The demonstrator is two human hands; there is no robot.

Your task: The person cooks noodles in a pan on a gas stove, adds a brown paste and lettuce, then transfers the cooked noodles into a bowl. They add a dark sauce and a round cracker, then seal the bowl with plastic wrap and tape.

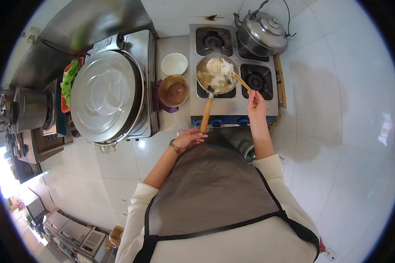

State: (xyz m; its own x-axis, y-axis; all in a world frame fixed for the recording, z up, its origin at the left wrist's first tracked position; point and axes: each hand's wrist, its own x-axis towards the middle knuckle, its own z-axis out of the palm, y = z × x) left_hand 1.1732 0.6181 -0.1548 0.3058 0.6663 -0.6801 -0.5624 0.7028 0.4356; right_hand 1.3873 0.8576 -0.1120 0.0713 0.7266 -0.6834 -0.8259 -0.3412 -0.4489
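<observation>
A small pan with a wooden handle stands over the left front burner of a gas stove. Pale, noodle-like strands lie in cloudy liquid inside it. My left hand has its fingers at the near end of that handle and grips it. Wooden chopsticks are pinched in my right hand, to the right of the pan. Their tips reach in among the strands at the pan's right side, where the food hides them.
Left of the stove are a white bowl and a brown-stained bowl on a purple cloth. A large lidded pan sits further left, near leafy greens. A metal kettle occupies the back right burner. Knobs line the stove's front.
</observation>
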